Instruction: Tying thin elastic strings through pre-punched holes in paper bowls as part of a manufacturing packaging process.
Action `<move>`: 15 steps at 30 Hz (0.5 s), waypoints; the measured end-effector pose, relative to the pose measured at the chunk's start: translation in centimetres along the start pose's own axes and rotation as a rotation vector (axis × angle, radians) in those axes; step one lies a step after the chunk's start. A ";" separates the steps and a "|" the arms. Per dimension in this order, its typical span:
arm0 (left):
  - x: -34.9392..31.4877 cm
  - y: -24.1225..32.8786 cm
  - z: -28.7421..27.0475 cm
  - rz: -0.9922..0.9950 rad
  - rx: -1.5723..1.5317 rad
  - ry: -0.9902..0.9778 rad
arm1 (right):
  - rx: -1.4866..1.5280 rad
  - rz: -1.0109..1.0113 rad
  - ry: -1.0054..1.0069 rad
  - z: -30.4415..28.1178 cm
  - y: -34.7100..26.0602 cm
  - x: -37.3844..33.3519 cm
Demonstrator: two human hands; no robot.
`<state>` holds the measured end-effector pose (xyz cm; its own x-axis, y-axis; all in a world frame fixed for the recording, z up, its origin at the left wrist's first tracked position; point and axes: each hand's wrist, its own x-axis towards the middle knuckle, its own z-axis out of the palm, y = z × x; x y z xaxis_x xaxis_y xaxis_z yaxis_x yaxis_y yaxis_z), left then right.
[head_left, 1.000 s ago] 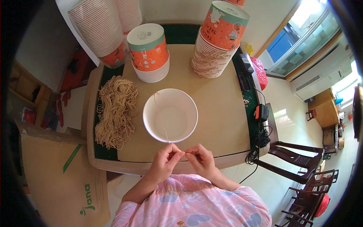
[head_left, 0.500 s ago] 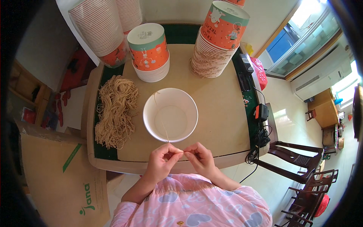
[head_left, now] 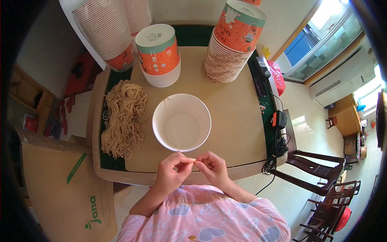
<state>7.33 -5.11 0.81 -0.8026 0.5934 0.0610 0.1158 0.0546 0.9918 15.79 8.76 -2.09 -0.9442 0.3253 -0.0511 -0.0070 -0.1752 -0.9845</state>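
A white paper bucket (head_left: 159, 135) stands mouth up on the table in front of me. One end of a tan string (head_left: 174, 135) is at its far rim; the cord hangs inside the bucket and comes over the near rim to my fingers. My left hand (head_left: 174, 171) pinches the string just off the near rim. Fingertip to fingertip with it, my right hand (head_left: 213, 167) is closed in a pinch on the string's end, which the fingers mostly hide. Left of the bucket lies a loose bundle of tan strings (head_left: 124, 117).
Upside-down orange-and-green paper buckets stand in a shorter stack (head_left: 159, 60) and a taller, string-laden stack (head_left: 231, 44). More nested buckets (head_left: 100, 30) rise at the back left. Black cables (head_left: 278, 147) run along the right table edge. A cardboard box (head_left: 66, 189) is at lower left.
Both hands stay almost in place, with only slight shifts of the fingertips at the string. The bucket and bundle have not moved.
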 end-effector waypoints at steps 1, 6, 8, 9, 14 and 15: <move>0.0 -0.2 0.0 0.021 0.014 -0.004 | 0.002 0.016 0.003 -0.1 0.1 0.0; 1.0 0.1 0.0 0.159 0.193 0.054 | 0.100 0.035 0.092 -0.7 -0.1 0.0; 2.1 0.3 -0.1 0.389 0.432 0.095 | 0.108 -0.011 0.186 -1.3 0.7 0.0; 2.8 0.6 0.1 0.389 0.431 0.094 | 0.105 -0.029 0.220 -1.4 1.0 0.1; 4.9 -0.2 0.5 0.354 0.739 -0.049 | 0.058 -0.184 0.198 -1.1 1.4 0.6; 5.1 -0.2 0.3 0.240 0.745 -0.062 | -0.084 -0.309 0.161 -1.1 1.4 1.0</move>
<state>3.37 -1.85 0.92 -0.6744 0.6994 0.2366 0.6616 0.4302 0.6142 15.17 9.82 -3.74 -0.8375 0.4945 0.2324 -0.2510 0.0296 -0.9675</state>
